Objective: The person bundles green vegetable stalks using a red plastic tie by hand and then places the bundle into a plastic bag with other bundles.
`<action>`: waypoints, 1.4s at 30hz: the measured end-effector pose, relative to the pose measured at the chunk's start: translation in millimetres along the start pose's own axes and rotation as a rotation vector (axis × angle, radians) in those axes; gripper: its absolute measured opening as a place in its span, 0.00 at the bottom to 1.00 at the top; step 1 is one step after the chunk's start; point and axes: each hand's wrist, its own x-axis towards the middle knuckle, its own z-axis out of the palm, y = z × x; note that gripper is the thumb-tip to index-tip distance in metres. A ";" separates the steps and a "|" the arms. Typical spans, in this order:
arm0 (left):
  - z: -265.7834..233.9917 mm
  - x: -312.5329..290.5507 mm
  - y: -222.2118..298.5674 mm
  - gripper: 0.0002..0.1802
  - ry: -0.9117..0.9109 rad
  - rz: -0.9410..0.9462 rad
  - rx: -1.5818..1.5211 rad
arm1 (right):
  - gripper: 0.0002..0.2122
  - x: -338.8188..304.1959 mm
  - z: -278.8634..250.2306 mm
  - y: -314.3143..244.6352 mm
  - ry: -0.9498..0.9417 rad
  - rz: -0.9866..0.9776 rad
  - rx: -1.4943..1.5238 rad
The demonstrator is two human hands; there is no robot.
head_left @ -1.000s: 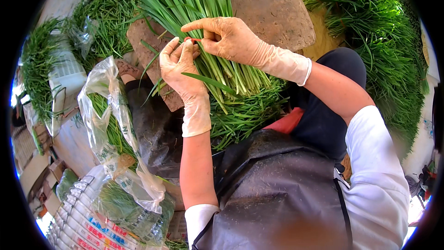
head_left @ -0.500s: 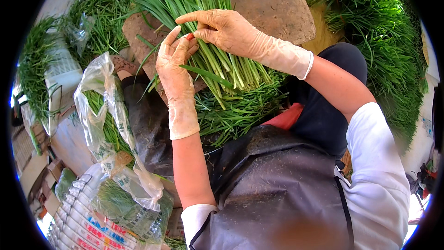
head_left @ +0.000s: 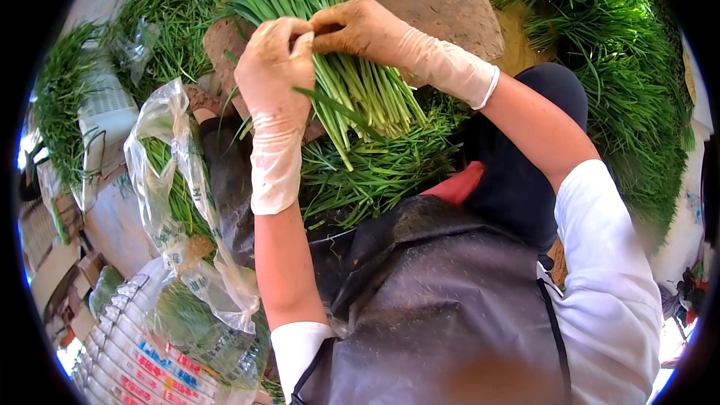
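A large bundle of garlic chives (head_left: 330, 0) lies before me, green leaves pointing away and pale cut stems toward my lap. Over its middle, my two gloved hands meet fingertip to fingertip. My left hand (head_left: 277, 67) is closed in a pinch, back turned up. Thumb and fingers of my right hand (head_left: 364, 28) are pinched against the left fingertips. What they pinch, if anything, is hidden. One loose chive leaf (head_left: 337, 111) sticks out beside my left wrist, across the stems.
Beneath the bundle is a brown stone slab (head_left: 442, 7). Loose green leaves (head_left: 375, 172) heap up near my dark apron (head_left: 435, 292). Tied chive bundles (head_left: 600, 67) pile at the right. On the left are a clear plastic bag (head_left: 154, 172), a pale plastic crate (head_left: 109, 109) and more cut greens.
My left hand has turned over and risen slightly, closing its fingers. The right hand's extended index finger has curled into a pinch against the left. A red bit at the left fingertips is now hidden.
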 end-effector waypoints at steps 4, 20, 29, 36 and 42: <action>-7.9 -7.5 12.8 0.08 0.048 0.022 -0.181 | 0.10 -9.1 -8.6 3.1 0.053 0.114 0.279; -48.7 -123.9 51.9 0.14 -0.464 -0.502 -0.602 | 0.12 -53.1 -50.0 74.7 0.401 0.258 1.016; 57.7 -10.8 50.0 0.19 -0.075 -0.506 0.052 | 0.13 -64.9 -54.5 66.0 0.419 0.371 0.617; -31.2 8.2 9.2 0.07 -0.168 -0.671 -0.567 | 0.13 -62.1 -60.7 63.4 0.319 0.396 0.598; -87.5 25.7 -40.5 0.05 -0.153 -0.659 -0.952 | 0.13 -63.1 -64.2 75.1 0.321 0.391 0.582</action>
